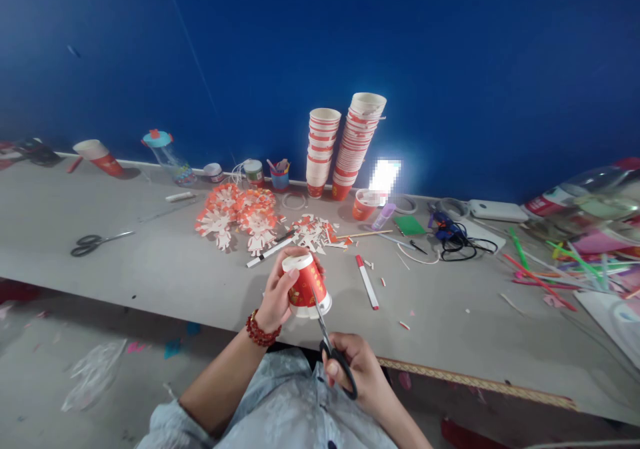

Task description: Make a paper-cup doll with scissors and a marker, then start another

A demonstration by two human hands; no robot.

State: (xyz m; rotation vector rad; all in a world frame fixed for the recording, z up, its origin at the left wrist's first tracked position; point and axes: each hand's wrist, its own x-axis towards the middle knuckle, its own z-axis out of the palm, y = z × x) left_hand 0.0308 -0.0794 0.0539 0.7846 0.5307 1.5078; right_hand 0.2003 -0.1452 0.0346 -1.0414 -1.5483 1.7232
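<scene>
In my left hand (277, 297) is a red paper cup (306, 283) with gold markings and white ends, held tilted over the table's front edge. My fingers wrap around its side. My right hand (353, 365) grips a pair of scissors (325, 332) by the black handles. The blades point up and lie against the cup's lower right side; whether they have cut into it I cannot tell. Beyond the cup, cut paper scraps (315, 232) lie in a heap beside red and white paper cutouts (257, 219). A red-capped white marker (367, 282) lies to the right.
Two tall stacks of paper cups (323, 149) stand against the blue wall. A second pair of scissors (100, 241) lies at left, near a clear bottle (173, 162). At right are a black cable (457, 242) and several coloured strips (540, 279).
</scene>
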